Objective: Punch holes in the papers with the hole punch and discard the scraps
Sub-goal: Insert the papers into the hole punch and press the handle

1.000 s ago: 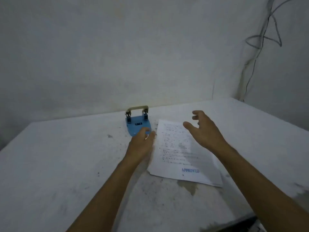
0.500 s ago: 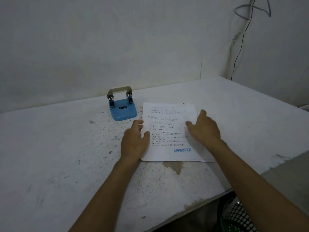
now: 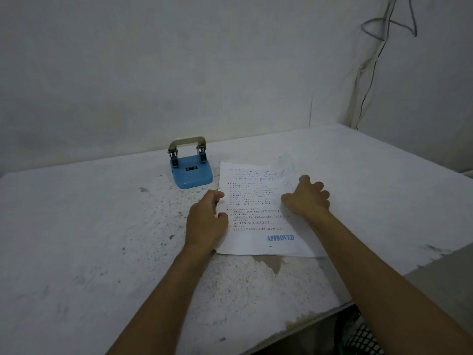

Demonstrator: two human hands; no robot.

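Note:
A printed stack of papers [image 3: 256, 201] with a blue "APPROVED" stamp lies flat on the white table [image 3: 76, 239]. My left hand [image 3: 206, 221] is at its left edge, thumb on top and fingers curled at the edge. My right hand [image 3: 307, 198] covers the right edge, its fingers bent over it. The far right corner of the papers curls up slightly. A blue hole punch [image 3: 190, 172] with a metal handle stands just beyond the papers' far left corner, a short way past my left hand, untouched.
The table meets grey walls at the back and right. Cables [image 3: 368, 73] hang in the right corner. A dark mesh basket [image 3: 363, 336] shows below the table's near right edge. The tabletop is speckled and stained.
My left hand has come back from the hole punch to the papers' left edge. My right hand has come down onto the right edge, and the fingers of both hands have curled in.

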